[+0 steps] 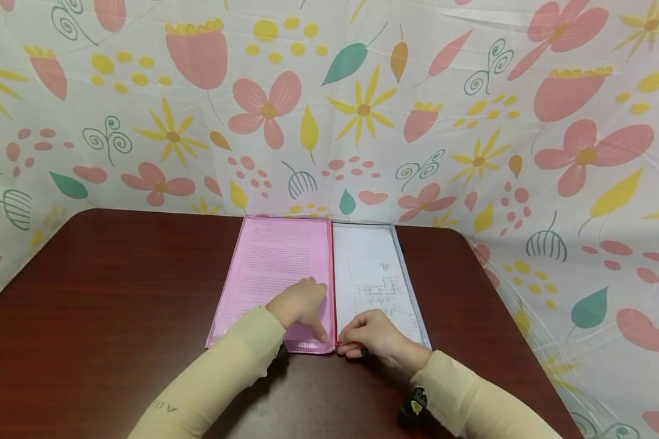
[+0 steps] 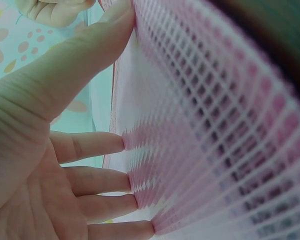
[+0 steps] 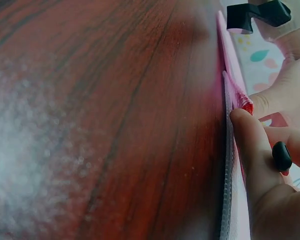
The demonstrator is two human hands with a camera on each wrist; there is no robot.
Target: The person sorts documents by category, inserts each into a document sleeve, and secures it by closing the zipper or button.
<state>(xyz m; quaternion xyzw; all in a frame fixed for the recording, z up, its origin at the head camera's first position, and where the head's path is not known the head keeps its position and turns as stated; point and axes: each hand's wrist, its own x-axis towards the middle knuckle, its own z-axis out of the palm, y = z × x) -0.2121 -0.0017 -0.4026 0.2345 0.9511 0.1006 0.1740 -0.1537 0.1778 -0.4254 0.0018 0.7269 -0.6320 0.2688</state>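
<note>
A pink mesh zip folder (image 1: pixel 277 244) with a printed sheet inside lies on the table, its red zipper running along the right edge. My left hand (image 1: pixel 302 305) rests over its lower right part. In the left wrist view the fingers (image 2: pixel 97 180) are spread, their tips pressing into the mesh, and the thumb touches near the corner. At that corner, my right hand (image 1: pixel 381 335) pinches a red zipper pull with a dark end (image 3: pixel 281 156). Under the right hand, a pale folder (image 1: pixel 362 250) showing a line drawing extends from beside the pink one.
The dark brown wooden table (image 1: pixel 115 292) has rounded far corners. Behind it hangs a white cloth (image 1: pixel 318 79) printed with flowers and leaves. Black straps with small devices (image 1: pixel 414 403) sit at the wrists.
</note>
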